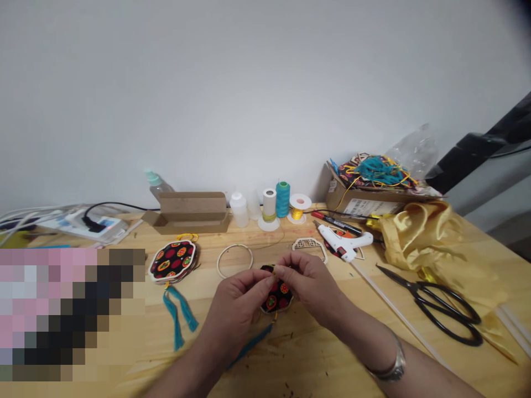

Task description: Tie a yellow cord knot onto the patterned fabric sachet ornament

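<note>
My left hand (pixel 236 307) and my right hand (pixel 309 284) meet over the wooden table (pixel 315 359). Both pinch the top edge of a small black fabric ornament (pixel 279 296) with red and yellow dots. A teal tassel (pixel 253 342) trails from under it toward me. Fingers of both hands are closed on the ornament's rim. A silver bracelet (pixel 392 367) circles my right wrist. A finished ornament stack (pixel 173 260) with a teal tassel (pixel 180 315) lies to the left.
A wooden ring (pixel 234 260) and a cut-out wooden frame (pixel 309 246) lie behind my hands. White glue gun (pixel 344 240), black scissors (pixel 440 307), yellow cloth (pixel 418 232), thread spools (pixel 282 199), a cardboard box (pixel 373 190) of parts and a power strip (pixel 89 224) surround them.
</note>
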The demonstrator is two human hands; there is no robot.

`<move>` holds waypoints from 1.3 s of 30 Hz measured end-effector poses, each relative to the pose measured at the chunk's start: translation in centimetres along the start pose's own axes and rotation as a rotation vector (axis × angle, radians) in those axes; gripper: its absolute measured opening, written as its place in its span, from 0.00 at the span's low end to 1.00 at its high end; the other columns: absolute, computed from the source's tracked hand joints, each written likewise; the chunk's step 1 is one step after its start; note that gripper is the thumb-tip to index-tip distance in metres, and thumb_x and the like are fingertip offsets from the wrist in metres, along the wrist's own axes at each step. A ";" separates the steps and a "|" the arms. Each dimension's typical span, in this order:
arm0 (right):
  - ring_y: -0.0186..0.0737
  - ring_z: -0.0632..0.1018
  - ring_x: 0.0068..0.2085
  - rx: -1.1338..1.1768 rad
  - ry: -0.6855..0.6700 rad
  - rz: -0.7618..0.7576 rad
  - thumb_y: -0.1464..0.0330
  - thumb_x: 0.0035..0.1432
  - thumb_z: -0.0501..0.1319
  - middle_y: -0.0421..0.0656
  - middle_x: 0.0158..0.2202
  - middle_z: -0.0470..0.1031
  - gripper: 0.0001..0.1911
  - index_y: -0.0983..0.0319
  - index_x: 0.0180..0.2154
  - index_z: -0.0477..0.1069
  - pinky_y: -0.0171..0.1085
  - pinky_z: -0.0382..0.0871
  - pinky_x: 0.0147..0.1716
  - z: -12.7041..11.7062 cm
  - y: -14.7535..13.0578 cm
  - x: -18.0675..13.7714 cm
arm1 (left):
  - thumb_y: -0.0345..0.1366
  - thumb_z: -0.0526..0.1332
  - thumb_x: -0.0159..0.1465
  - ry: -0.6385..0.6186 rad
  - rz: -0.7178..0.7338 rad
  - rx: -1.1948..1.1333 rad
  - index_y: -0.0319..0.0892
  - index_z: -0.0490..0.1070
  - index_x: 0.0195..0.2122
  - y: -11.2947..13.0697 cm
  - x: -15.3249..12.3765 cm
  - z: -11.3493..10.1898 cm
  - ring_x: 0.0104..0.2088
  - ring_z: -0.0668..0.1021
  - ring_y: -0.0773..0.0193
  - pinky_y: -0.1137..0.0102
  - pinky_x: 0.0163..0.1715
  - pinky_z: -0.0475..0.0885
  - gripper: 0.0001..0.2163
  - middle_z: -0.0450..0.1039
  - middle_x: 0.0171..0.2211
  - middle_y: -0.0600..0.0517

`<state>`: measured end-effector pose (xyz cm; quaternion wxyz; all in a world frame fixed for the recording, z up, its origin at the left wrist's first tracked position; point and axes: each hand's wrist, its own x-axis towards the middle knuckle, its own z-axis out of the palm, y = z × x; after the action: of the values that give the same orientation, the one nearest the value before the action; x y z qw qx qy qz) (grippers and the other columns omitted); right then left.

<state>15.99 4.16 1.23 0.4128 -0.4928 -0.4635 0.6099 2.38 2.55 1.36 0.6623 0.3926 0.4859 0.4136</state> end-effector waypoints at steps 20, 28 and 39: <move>0.28 0.66 0.22 -0.258 -0.038 -0.077 0.72 0.48 0.58 0.36 0.20 0.66 0.04 0.64 0.23 0.67 0.28 0.59 0.20 -0.6 -0.3 0.2 | 0.35 0.64 0.53 0.046 0.002 0.014 0.38 0.75 0.25 0.3 -0.1 0.2 0.21 0.70 0.72 0.78 0.23 0.64 0.06 0.73 0.20 0.54; 0.31 0.69 0.25 -0.319 -0.038 -0.158 0.71 0.49 0.58 0.37 0.22 0.68 0.03 0.63 0.25 0.67 0.30 0.63 0.24 -0.7 -0.2 0.2 | 0.35 0.63 0.54 0.067 0.020 0.077 0.38 0.75 0.25 0.5 -0.1 0.2 0.14 0.57 0.78 0.81 0.14 0.54 0.05 0.64 0.14 0.59; 0.31 0.69 0.25 -0.396 -0.044 -0.190 0.71 0.50 0.57 0.37 0.22 0.69 0.04 0.63 0.25 0.68 0.30 0.61 0.25 -0.8 -0.1 0.2 | 0.37 0.63 0.53 0.065 0.034 0.129 0.39 0.76 0.25 0.4 -0.2 0.1 0.15 0.63 0.75 0.78 0.18 0.59 0.06 0.67 0.15 0.58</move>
<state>16.75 4.47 1.25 0.3534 -0.5048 -0.6276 0.4758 2.42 2.54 1.84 0.6125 0.4291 0.5259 0.4052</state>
